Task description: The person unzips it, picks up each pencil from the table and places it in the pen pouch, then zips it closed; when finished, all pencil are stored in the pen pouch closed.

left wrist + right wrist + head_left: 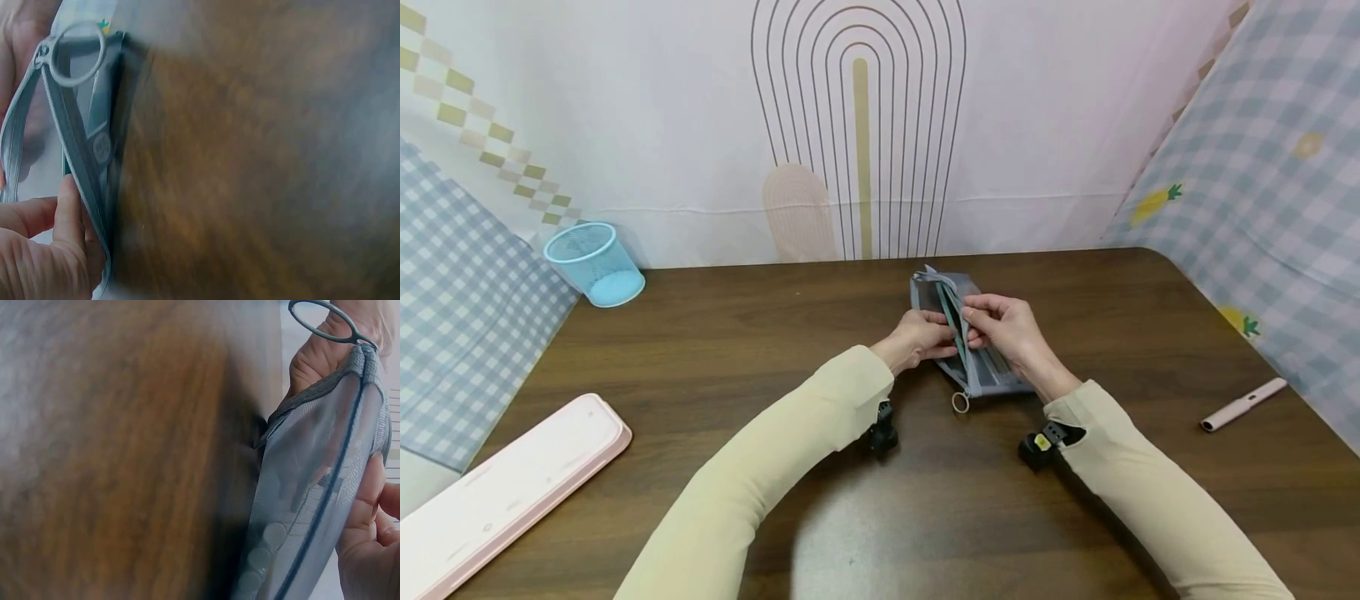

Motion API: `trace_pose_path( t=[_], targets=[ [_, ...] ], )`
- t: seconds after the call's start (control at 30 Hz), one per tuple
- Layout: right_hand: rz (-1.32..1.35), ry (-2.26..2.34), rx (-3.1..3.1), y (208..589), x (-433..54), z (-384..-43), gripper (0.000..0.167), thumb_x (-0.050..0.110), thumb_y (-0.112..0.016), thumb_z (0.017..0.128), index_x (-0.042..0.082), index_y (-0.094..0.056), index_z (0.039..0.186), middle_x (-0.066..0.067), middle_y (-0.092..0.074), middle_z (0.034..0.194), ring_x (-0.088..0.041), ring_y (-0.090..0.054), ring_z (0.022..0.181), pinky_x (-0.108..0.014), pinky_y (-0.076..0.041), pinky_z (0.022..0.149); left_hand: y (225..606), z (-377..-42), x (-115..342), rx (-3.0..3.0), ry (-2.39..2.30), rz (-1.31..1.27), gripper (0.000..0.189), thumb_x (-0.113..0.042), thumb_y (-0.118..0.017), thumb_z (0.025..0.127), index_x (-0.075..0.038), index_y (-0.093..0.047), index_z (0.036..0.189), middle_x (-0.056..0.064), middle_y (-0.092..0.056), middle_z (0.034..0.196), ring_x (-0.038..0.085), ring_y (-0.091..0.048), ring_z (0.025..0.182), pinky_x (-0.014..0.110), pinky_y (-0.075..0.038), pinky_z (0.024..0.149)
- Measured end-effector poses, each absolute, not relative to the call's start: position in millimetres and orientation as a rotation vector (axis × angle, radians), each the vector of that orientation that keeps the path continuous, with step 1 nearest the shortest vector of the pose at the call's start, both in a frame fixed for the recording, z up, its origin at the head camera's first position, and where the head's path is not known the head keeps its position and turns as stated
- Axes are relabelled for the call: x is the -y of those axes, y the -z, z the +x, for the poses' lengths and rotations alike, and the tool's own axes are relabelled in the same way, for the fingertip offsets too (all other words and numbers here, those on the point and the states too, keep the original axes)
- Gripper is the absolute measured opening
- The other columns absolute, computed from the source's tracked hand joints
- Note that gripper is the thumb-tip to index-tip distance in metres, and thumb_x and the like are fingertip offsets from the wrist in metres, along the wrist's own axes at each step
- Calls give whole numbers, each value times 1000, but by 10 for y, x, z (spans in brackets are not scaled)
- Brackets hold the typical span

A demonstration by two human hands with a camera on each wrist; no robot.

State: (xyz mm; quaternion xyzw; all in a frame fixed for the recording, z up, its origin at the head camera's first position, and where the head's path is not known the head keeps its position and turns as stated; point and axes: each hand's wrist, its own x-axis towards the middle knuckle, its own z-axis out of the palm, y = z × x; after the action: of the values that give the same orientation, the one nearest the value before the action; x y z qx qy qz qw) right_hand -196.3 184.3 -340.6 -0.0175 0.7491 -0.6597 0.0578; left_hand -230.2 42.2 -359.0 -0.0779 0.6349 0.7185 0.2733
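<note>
A grey see-through zip pouch (983, 371) stands unzipped near the far side of the table, with a ring pull (960, 403) at its near end. My left hand (919, 340) has its fingers at the opening, by a thin teal-edged thing (953, 312) inside; I cannot tell whether they pinch it or the pouch wall. My right hand (1011, 333) pinches the opposite zip edge between thumb and fingers, holding the mouth apart. Through the pouch wall in the right wrist view show several pale round shapes (274, 535). A round logo (102, 147) appears in the left wrist view.
A light-blue mesh pen cup (597, 262) stands at the back left. The long pink-and-white case (512, 492) lies at the front left. Toward the right edge is a pale pink pen (1242, 405). Patterned cloths hang behind and at both sides.
</note>
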Motion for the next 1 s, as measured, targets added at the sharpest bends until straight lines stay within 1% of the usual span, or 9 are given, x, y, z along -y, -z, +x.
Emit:
trace_pose_path(
  t=[0.13,0.27,0.37,0.47,0.63,0.7,0.87,0.93,1.0],
  targets=[
    [-48,2001,-2268,3400,-1840,-1963,38,7,-53,96,-12,-48,128,2,-57,72,-2,-57,56,-15,-53,55,3577,-2244,-451,-1702,-1937,-198,47,12,-50,88,9,-39,133,13,-55,95,18,-59,77,36,-51,91],
    [-52,1999,-2273,3407,-1845,-1964,38,6,-52,96,-12,-48,128,3,-58,72,-2,-56,56,-15,-53,54,3551,-2194,-435,-1732,-1912,-159,53,12,-50,87,10,-34,137,20,-54,110,17,-59,75,35,-52,91],
    [-54,1986,-2281,3409,-1848,-1962,38,6,-53,96,-12,-48,128,2,-57,72,-2,-56,56,-15,-53,54,3532,-2169,-380,-1750,-1889,-133,55,10,-52,87,9,-32,138,21,-52,114,16,-59,74,33,-52,90],
    [-53,1971,-2284,3409,-1856,-1959,37,6,-53,96,-11,-49,128,2,-57,72,-2,-56,56,-15,-53,54,3507,-2177,-288,-1780,-1881,-101,52,7,-54,88,7,-36,137,21,-54,115,16,-59,77,31,-54,86],
    [-71,1945,-2298,3418,-1910,-1962,36,5,-54,95,-11,-50,127,5,-60,72,-2,-55,55,-16,-53,53,3457,-2310,-44,-1913,-1935,-79,37,-1,-55,92,3,-51,129,24,-58,119,18,-61,81,28,-57,78],
    [-97,1917,-2311,3418,-1935,-1962,36,4,-54,95,-12,-50,126,6,-60,70,-2,-54,54,-16,-52,53,3447,-2381,70,-1981,-1977,-100,31,-3,-55,93,3,-56,124,22,-61,114,20,-61,83,30,-57,79],
    [-190,1751,-2369,3428,-1995,-1964,32,3,-54,94,-12,-54,123,4,-55,65,-3,-51,54,-16,-50,51,3437,-2499,305,-2146,-1975,-120,27,-10,-57,94,1,-59,119,12,-60,102,28,-61,99,37,-55,86],
    [-229,1671,-2389,3432,-2020,-1959,31,5,-54,95,-9,-56,122,2,-53,65,-4,-50,55,-18,-50,52,3436,-2520,359,-2201,-1915,-96,29,-13,-58,94,0,-59,120,12,-59,105,28,-60,103,37,-54,87],
    [-267,1608,-2398,3433,-2042,-1951,30,6,-54,95,-7,-57,122,0,-53,67,-6,-49,55,-20,-51,53,3440,-2535,389,-2229,-1846,-72,31,-16,-58,94,-2,-57,121,12,-59,110,26,-60,102,38,-54,88]
  ],
)
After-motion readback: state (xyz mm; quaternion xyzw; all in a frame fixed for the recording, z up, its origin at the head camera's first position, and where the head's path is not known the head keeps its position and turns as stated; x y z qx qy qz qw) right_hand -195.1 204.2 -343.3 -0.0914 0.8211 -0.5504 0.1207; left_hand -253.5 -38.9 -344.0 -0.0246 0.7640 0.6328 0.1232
